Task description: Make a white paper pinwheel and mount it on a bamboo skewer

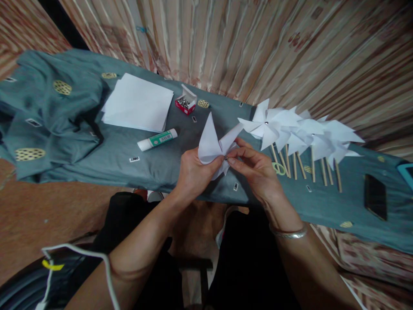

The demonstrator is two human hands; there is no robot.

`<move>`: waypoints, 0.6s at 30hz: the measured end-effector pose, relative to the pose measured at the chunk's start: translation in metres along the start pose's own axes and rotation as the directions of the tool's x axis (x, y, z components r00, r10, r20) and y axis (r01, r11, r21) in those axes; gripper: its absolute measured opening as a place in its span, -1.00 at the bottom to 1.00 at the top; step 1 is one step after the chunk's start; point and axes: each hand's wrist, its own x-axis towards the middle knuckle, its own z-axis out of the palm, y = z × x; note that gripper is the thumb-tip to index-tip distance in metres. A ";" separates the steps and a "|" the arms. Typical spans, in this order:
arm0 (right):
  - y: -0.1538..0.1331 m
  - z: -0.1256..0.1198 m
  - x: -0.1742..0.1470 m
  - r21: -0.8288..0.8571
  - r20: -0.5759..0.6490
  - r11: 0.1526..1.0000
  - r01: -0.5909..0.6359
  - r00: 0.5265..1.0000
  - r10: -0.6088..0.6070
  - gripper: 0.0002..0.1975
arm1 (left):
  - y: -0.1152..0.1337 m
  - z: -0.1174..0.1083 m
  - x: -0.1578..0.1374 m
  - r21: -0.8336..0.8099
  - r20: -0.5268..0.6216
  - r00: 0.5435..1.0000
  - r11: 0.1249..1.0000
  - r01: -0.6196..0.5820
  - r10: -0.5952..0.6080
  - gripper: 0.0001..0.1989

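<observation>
In front of my body, above the near edge of the cloth-covered table, both hands hold a white paper pinwheel [209, 144]. My left hand [196, 170] is closed on it, with the thumb pressed near its middle. Thumb and fingertips of my right hand [253, 170] pinch the pinwheel close to its centre. A tiny dark or shiny spot shows between the two thumbs, too small to name. Beyond the hands stands an open red box of metal pushpins [185, 102]. A glue stick [158, 139] with a green label lies to the left.
A stack of white paper [138, 101] lies at the back left. Several finished pinwheels [300, 129] on wooden sticks overlap at the right, beside green-handled scissors [278, 168]. A dark phone [375, 197] rests farther right. Bunched cloth [54, 107] covers the left end.
</observation>
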 end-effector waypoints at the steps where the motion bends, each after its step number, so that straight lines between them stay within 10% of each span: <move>1: 0.000 0.000 0.000 0.015 0.001 1.000 -0.007 1.000 0.007 -0.92 | 0.000 0.000 0.000 0.005 0.002 1.000 1.000 -0.001 0.001 -0.82; 18: -0.004 0.007 -0.002 0.240 0.024 0.960 -0.142 0.990 0.140 -0.88 | 0.004 -0.004 -0.001 0.067 0.070 0.997 0.997 -0.025 0.021 -0.80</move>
